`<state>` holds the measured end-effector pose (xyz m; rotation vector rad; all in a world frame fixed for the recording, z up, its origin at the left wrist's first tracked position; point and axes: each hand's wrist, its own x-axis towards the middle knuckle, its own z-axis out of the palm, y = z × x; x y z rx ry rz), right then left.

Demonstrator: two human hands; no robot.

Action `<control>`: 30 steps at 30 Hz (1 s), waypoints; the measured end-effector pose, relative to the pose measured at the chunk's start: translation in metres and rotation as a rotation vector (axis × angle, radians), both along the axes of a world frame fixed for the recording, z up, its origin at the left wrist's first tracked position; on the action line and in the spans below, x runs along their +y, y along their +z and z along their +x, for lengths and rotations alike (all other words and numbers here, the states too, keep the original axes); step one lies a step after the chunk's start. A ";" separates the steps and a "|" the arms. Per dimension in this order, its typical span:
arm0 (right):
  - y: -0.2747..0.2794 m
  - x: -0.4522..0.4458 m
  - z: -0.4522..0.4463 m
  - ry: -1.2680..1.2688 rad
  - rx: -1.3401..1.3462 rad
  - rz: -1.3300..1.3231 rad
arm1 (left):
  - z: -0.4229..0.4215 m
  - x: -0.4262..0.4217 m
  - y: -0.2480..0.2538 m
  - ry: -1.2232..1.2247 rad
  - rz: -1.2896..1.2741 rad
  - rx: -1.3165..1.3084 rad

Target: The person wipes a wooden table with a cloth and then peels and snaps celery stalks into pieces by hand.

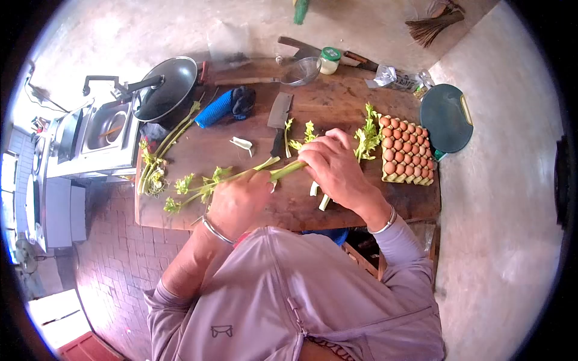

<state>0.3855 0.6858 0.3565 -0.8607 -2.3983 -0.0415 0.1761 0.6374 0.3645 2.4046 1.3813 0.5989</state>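
Note:
Both hands grip one pale green celery stalk (287,171) above the front of the wooden table. My left hand (241,201) is wrapped round its leafy side, with leaves sticking out to the left. Around the other end, my right hand (339,165) is closed, its fingers pointing up and left. Just beyond the hands lies a cleaver (280,112), its dark handle toward me. Loose celery leaves (368,133) and cut stalk pieces (324,202) lie beside my right hand. A white-green stalk scrap (242,144) rests left of the cleaver. More celery (158,165) lies at the table's left edge.
A tray of brown eggs (407,150) sits on the right, near a dark round lid (447,118). Along the back are a strainer (301,71), a green-lidded jar (329,60) and another knife. A wok lid (165,87) and a blue mesh bundle (217,108) stand back left.

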 end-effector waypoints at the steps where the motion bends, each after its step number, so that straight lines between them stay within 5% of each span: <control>1: -0.002 0.001 -0.003 0.018 -0.004 -0.012 | -0.001 -0.003 -0.001 0.004 -0.003 -0.004; 7: 0.008 0.013 -0.013 0.064 0.002 0.052 | 0.001 -0.012 0.015 0.071 0.024 -0.127; 11: 0.009 0.010 -0.026 0.034 0.248 0.030 | 0.016 -0.012 0.005 0.153 0.194 -0.221; 15: 0.010 -0.002 -0.054 -0.034 0.618 -0.267 | 0.028 -0.012 0.002 0.200 0.165 -0.321; 17: 0.011 -0.009 -0.070 -0.074 0.727 -0.436 | 0.028 -0.008 -0.002 0.194 0.127 -0.595; 18: 0.009 -0.011 -0.076 -0.047 0.688 -0.310 | 0.028 -0.012 0.000 0.266 -0.084 -0.690; 23: 0.005 -0.017 -0.080 0.016 0.537 -0.298 | 0.024 -0.010 -0.017 0.267 0.022 -0.842; 25: 0.007 -0.020 -0.086 0.033 0.467 -0.211 | 0.019 -0.007 -0.013 0.383 -0.264 -1.160; 27: 0.006 -0.022 -0.090 0.003 0.364 -0.189 | 0.016 0.002 -0.014 0.423 -0.087 -1.104; 29: -0.002 -0.024 -0.092 0.041 0.280 -0.223 | 0.003 0.006 -0.014 0.472 -0.339 -1.447; 30: -0.006 -0.026 -0.094 0.074 0.197 -0.255 | -0.003 0.008 -0.018 0.506 -0.378 -1.416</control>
